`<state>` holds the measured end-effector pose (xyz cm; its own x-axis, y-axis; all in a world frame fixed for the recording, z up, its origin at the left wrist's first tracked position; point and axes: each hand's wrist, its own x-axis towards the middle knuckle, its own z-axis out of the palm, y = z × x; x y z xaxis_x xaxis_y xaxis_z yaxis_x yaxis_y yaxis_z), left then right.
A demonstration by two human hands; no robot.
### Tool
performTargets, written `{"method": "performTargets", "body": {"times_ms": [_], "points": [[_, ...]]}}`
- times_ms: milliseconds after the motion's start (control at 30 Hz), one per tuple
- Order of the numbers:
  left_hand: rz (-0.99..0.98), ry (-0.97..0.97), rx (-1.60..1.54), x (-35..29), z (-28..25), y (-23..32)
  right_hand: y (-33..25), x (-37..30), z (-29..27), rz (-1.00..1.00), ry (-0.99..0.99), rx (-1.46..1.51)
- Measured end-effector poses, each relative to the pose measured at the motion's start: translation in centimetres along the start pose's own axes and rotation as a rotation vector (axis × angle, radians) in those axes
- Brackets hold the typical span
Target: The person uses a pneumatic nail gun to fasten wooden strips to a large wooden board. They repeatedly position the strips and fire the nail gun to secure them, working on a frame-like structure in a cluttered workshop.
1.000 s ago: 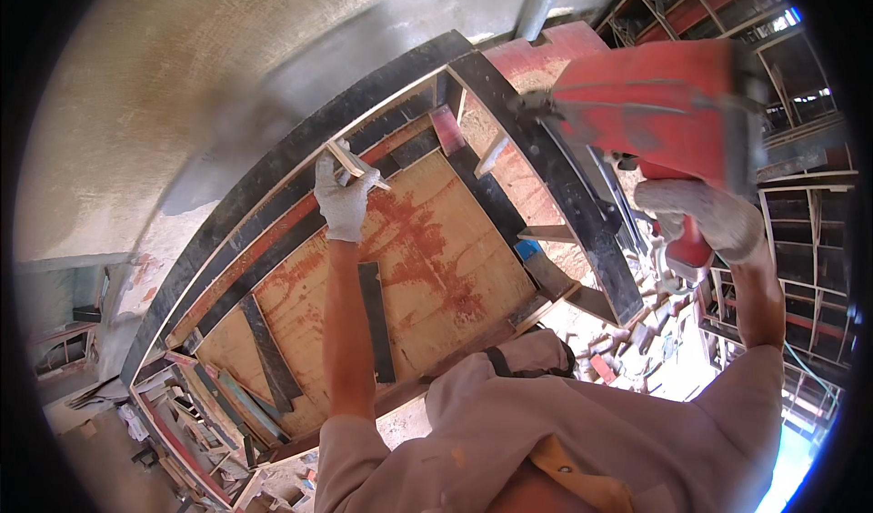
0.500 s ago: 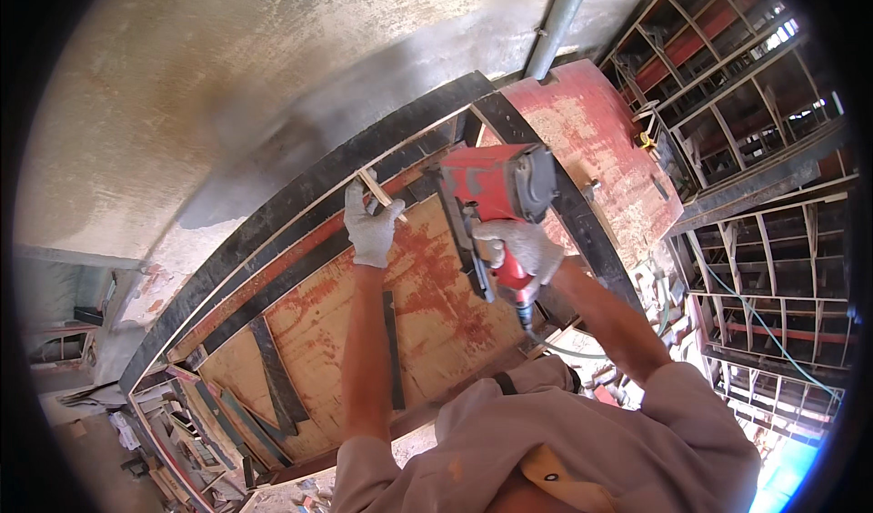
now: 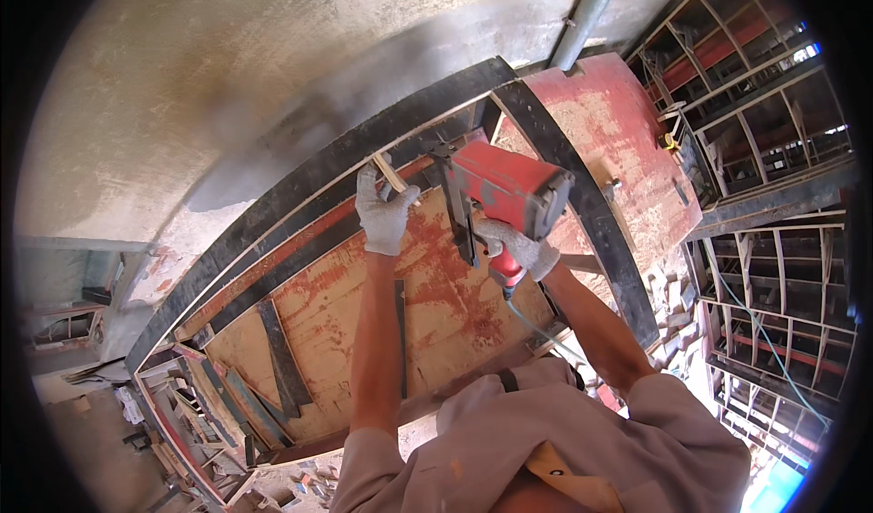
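Observation:
My gloved left hand (image 3: pixel 384 219) pinches a short wooden strip (image 3: pixel 392 174) and holds it at the inner edge of a black curved frame board (image 3: pixel 341 165). In my gloved right hand (image 3: pixel 519 246) is a red pneumatic nail gun (image 3: pixel 505 184), gripped by its handle. A thin hose runs from the handle's lower end. The gun's dark nose and magazine are on its left side, a short way right of the wooden strip and apart from it. Beneath both hands lies a worn panel (image 3: pixel 455 281), red and tan.
A black crossboard (image 3: pixel 582 204) spans the frame on the right. Loose wood strips (image 3: pixel 245 404) lie at the lower left. Scrap wood pieces (image 3: pixel 675 308) are heaped at the right. Stacked framed panels (image 3: pixel 777 267) stand far right, and a grey pipe (image 3: pixel 589 17) runs up the wall.
The nail gun has turned and tilted, its nose swinging up and left toward the strip. My left hand still holds the wooden strip. The whole view has shifted slightly.

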<state>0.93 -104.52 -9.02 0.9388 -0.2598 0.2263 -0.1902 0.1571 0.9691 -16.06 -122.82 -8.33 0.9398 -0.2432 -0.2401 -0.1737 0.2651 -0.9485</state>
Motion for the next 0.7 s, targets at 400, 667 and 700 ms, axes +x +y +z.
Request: {"method": "performTargets", "body": {"times_ms": [400,667,700], "points": [[0.059,-0.018,0.038,2.3,0.1,-0.9,7.7,4.0,-1.5,-0.263,-0.14,0.343],[-0.156,-0.011,0.215,3.8,-2.8,-3.9,8.0,-0.1,-0.6,0.128,-0.077,-0.48],[-0.076,0.005,0.194,3.6,-1.7,-2.2,8.6,0.0,-0.2,0.311,-0.073,-0.257]]}}
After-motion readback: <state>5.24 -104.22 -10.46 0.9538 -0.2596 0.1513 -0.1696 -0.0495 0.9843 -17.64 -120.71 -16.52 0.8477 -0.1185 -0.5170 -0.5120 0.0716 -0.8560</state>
